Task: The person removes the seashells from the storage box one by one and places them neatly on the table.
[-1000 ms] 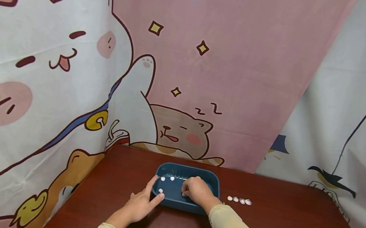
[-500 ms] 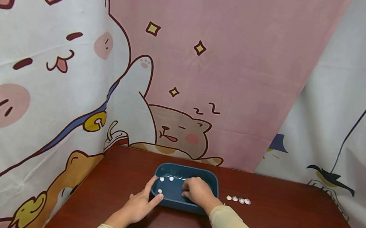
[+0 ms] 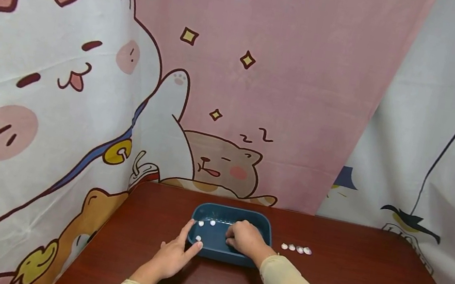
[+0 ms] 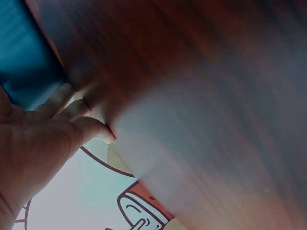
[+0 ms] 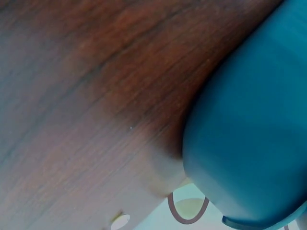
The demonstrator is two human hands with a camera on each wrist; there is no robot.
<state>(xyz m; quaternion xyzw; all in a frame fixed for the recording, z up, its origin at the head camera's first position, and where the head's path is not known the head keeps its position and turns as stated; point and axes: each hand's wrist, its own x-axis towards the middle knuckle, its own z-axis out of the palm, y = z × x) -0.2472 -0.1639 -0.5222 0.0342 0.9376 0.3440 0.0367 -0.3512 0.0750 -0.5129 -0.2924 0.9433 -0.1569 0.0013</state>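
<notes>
A blue rectangular tray [image 3: 221, 255] stands on the table. My left hand [image 3: 172, 254] rests at its left end, thumb at the front corner and forefinger by the left rim, fingers spread. In the left wrist view, the fingers of my left hand [image 4: 57, 120] reach along beside the tray. Over the tray's right half, my right hand [image 3: 246, 237] dips in with curled fingers. Its fingertips are low near the tray floor; I cannot tell what they hold. Small white pieces like seashells [image 3: 213, 223] lie in the tray's left part, one close to my left thumb.
Right of the tray, several white, shell-like pieces [image 3: 299, 250] form a short row on the dark red-brown table [image 3: 365, 280]. One white piece [image 5: 120, 221] shows in the right wrist view beyond the tray's outer wall [image 5: 249, 120]. A cartoon-printed curtain [image 3: 304, 99] hangs behind the table.
The head view has shifted very slightly. Both hands, the tray and the white pieces stay essentially where they were.
</notes>
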